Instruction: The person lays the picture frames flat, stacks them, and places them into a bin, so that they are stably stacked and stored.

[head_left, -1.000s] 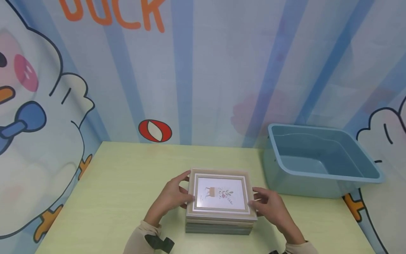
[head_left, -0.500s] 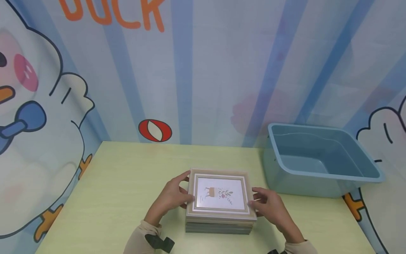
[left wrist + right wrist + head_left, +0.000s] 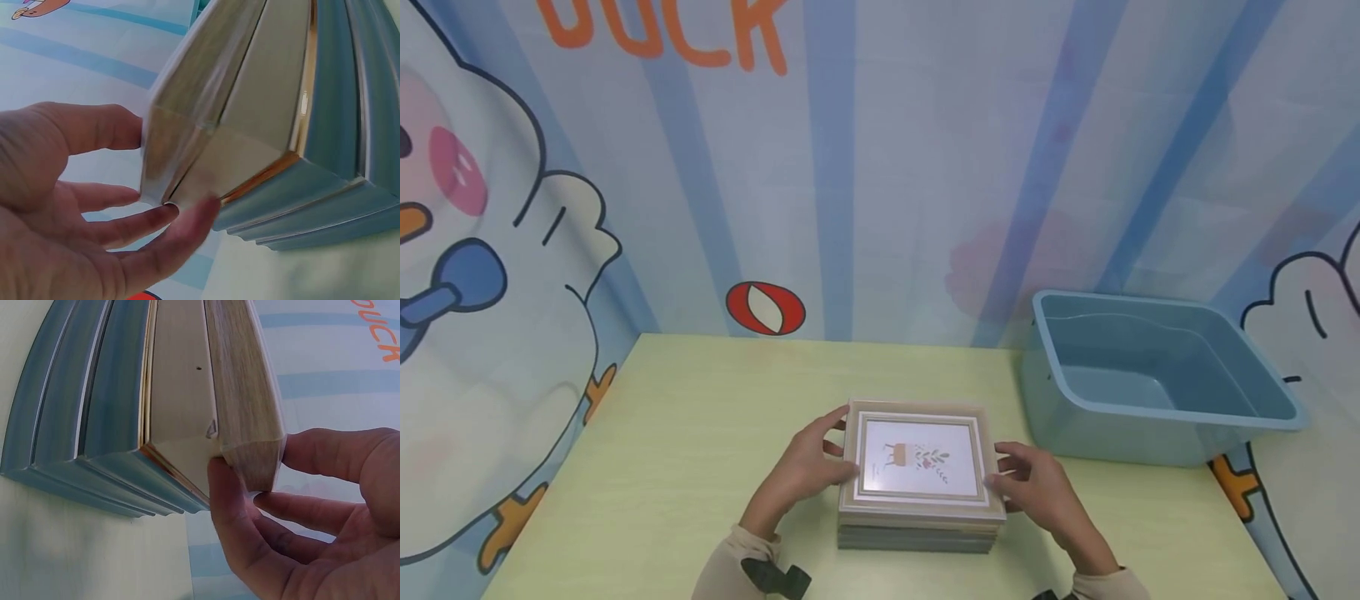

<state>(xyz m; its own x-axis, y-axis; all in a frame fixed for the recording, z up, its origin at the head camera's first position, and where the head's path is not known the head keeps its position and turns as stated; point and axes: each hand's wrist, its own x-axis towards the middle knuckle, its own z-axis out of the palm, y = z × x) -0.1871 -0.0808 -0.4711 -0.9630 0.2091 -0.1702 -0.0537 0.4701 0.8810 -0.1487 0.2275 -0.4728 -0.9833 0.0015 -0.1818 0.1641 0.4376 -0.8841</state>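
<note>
A stack of picture frames stands in front of me on the table [image 3: 715, 450]. Its top picture frame [image 3: 921, 505] has a beige wood-look border, a white inner edge and a print of a pot with leafy sprigs. My left hand [image 3: 805, 458] holds that top frame by its left side, thumb at the front face and fingers along the edge. On the opposite side my right hand [image 3: 1037, 487] holds it in the same way. Below it in the left wrist view lie a cream frame [image 3: 262, 100] and several blue-grey frames [image 3: 337, 94].
A blue plastic tub [image 3: 1150, 433] stands at the back right of the table, with nothing seen inside. Behind the table hangs a blue striped backdrop [image 3: 910, 167] with cartoon ducks. Dark straps [image 3: 775, 577] sit around the sleeves.
Hands and stack hold nearly the same place throughout. Only the fingers of my left hand shift a little along the frame's edge.
</note>
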